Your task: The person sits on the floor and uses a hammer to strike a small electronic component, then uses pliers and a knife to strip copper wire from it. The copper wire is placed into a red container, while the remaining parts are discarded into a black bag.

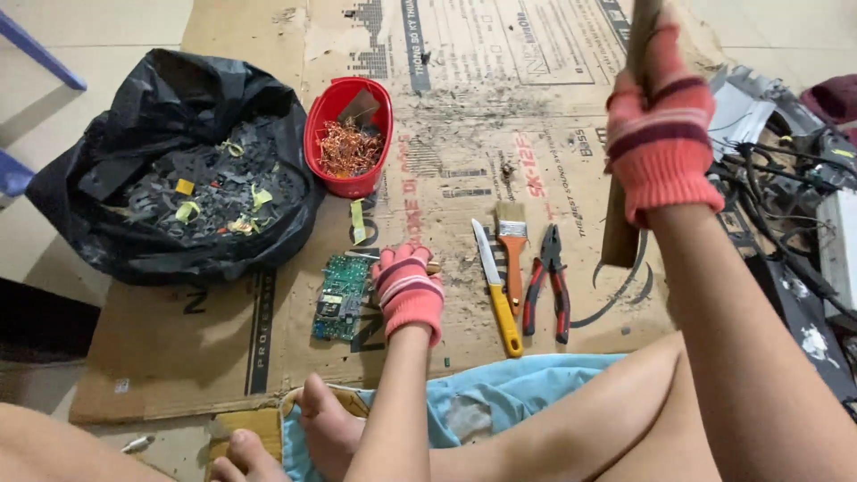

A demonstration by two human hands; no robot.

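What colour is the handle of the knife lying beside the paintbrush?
Yellow: the knife handle shows clearly in the head view.

I saw a pale tiled floor (54, 241) under flattened printed cardboard (500, 116) that covered most of the ground. A blue chair leg (40, 49) crossed the upper left corner. The light was even and soft, with no hard shadows.

Pink striped gloves (409, 290), red tub (348, 134), green circuit board (339, 299).
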